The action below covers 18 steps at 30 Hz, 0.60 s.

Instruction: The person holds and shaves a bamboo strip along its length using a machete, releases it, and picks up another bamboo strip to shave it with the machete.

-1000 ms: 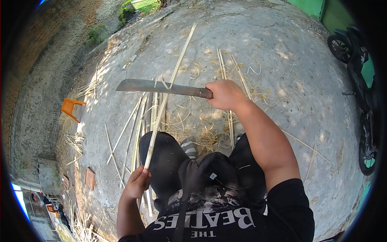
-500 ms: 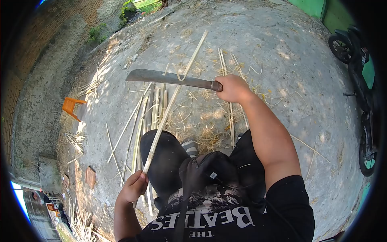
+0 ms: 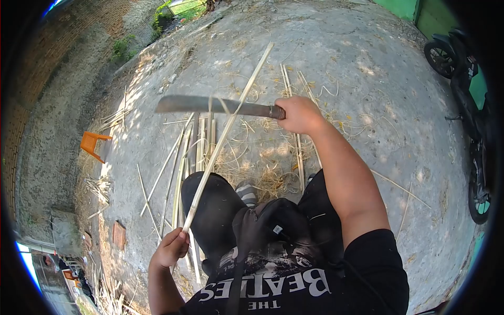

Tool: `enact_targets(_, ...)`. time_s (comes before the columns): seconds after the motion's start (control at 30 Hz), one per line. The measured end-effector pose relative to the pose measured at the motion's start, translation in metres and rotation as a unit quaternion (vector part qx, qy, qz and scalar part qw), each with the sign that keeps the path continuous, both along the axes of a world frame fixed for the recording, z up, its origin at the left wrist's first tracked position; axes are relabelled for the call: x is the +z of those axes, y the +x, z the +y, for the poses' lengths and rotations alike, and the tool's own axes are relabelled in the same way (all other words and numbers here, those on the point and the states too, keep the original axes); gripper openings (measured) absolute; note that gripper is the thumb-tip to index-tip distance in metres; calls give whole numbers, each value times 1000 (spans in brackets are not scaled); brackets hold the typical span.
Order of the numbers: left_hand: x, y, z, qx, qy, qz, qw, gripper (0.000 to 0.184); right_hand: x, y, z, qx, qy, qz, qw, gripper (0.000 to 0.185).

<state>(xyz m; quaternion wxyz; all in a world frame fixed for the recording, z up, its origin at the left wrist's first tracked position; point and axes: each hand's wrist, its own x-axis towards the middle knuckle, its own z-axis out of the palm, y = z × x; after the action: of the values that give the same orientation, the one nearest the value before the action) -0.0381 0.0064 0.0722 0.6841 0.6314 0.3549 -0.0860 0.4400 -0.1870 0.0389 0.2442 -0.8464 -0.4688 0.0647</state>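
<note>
My right hand (image 3: 299, 114) is wrapped round the brown handle of a machete (image 3: 194, 104), whose long blade points left and looks slightly blurred. The blade lies across a long pale bamboo strip (image 3: 223, 137), and a thin curled shaving stands up where the two cross. Near my left knee, my left hand (image 3: 172, 247) pinches the lower end of that strip between thumb and fingers. The strip slants up and to the right, past my thigh and beyond the blade.
Several bamboo strips (image 3: 200, 142) lie by my left leg, and more strips (image 3: 292, 121) lie to the right. Shavings (image 3: 273, 178) litter the concrete between my feet. An orange plastic stool (image 3: 94, 144) and a brick (image 3: 119, 235) are at the left; a motorcycle (image 3: 464, 105) stands far right.
The machete and my right hand have shifted slightly left, and the blade has become blurred. The curled shaving at the blade has changed shape. My left hand still holds the strip's lower end.
</note>
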Motion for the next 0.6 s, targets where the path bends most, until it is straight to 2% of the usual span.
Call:
enact_targets(0.03,7,-5,-1,2,-5,2,1000,28,4,10,-7,-69,-1,66,995,17)
enact_targets(0.17,8,-9,-9,37,15,15,999,27,-2,3,-3,-82,15,58,995,16)
enact_targets(0.3,-6,13,-16,33,28,-21,999,28,-12,-25,8,50,41,21,998,15)
enact_targets(0.47,-11,26,-10,26,35,-37,998,28,-4,-64,21,196,53,-110,973,15)
enact_targets(0.57,4,2,-2,6,9,-12,1000,28,-3,-28,7,127,54,-93,986,15)
enact_targets(0.6,8,-12,2,16,-1,-3,1000,28,-3,-9,2,43,39,-34,998,14)
